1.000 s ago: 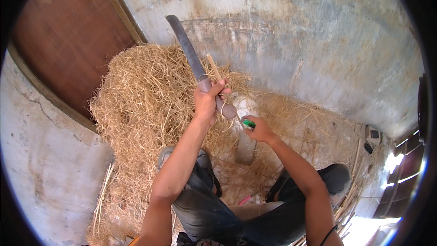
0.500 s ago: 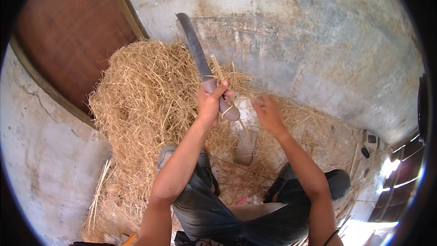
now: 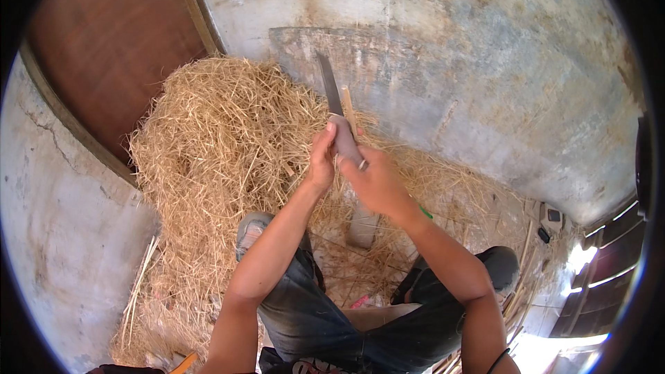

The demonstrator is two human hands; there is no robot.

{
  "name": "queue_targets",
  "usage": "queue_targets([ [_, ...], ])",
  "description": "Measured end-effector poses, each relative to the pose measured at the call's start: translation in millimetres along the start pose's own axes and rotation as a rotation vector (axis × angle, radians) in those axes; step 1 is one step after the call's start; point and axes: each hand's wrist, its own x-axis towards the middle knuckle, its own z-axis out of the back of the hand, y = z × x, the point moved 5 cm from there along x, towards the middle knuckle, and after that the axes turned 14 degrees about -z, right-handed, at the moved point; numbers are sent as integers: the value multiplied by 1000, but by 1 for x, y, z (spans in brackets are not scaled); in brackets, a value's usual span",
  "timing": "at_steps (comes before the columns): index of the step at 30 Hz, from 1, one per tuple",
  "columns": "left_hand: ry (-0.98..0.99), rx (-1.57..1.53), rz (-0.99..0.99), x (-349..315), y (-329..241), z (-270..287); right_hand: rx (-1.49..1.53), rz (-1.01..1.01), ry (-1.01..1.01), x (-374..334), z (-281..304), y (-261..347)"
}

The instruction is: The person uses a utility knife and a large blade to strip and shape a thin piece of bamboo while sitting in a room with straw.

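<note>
A machete with a long dark blade (image 3: 331,83) and a thick greyish-brown handle (image 3: 346,140) points up and away from me, in front of my chest. My left hand (image 3: 321,161) is closed on the handle's left side, its thumb near the blade end. From the right, my right hand (image 3: 375,179) wraps the lower part of the handle. A thin pale bamboo strip (image 3: 348,100) stands up beside the blade on its right; its lower end is hidden behind the handle and fingers.
A large heap of dry straw (image 3: 222,125) lies to the left against a stained wall (image 3: 457,62) and a brown door panel (image 3: 118,41). A wooden block (image 3: 362,227) sits on the straw-strewn floor between my feet. Thin sticks (image 3: 140,284) lean at lower left.
My right hand has come in from the right and closed on the machete's handle. The machete has shifted right, and its blade is turned so that it looks narrower.
</note>
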Motion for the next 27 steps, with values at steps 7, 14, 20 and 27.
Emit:
queue_targets([
  [7, 93, 303, -141, 7, -1, 15, 531, -25, 300, -39, 15, 30],
  [14, -82, 460, -378, 14, -18, 0, 311, 184, -62, -71, 62, 75],
  [20, 85, 701, -242, 15, -16, -2, 530, -244, -239, -33, 59, -70],
  [27, 49, 744, -285, 24, -13, 7, 1109, -826, -750, -28, -40, -331],
])
